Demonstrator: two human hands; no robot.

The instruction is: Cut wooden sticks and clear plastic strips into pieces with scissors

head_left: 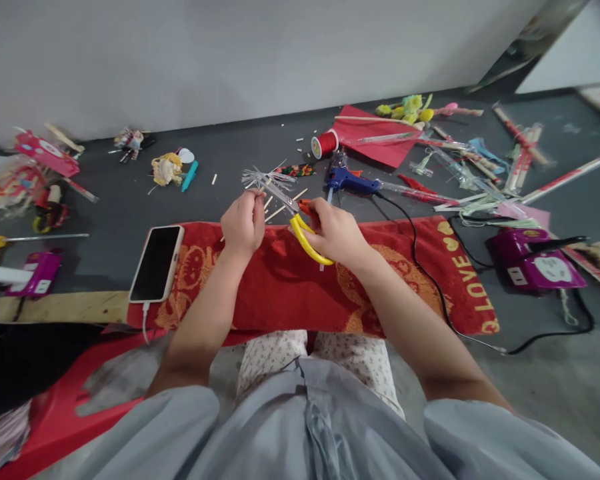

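My right hand (337, 230) grips yellow-handled scissors (310, 243), their blades reaching up and left toward my left hand. My left hand (243, 221) is closed in a pinch on a thin pale stick (266, 186). Beside its fingertips fans a tuft of silvery strands (255, 177), crossed by the blades; whether they are cutting anything cannot be made out. Several thin sticks (286, 205) lie on the table just past my hands. Under both forearms is a red towel (290, 287) with orange patterns.
Behind my right hand rests a blue glue gun (350, 180), its black cord crossing the towel. A red thread spool (325, 143) and red sheet (367, 137) lie farther back. A phone (156, 263) is at left, a purple power box (535, 260) at right. Wrapped sticks (525, 157) clutter the right.
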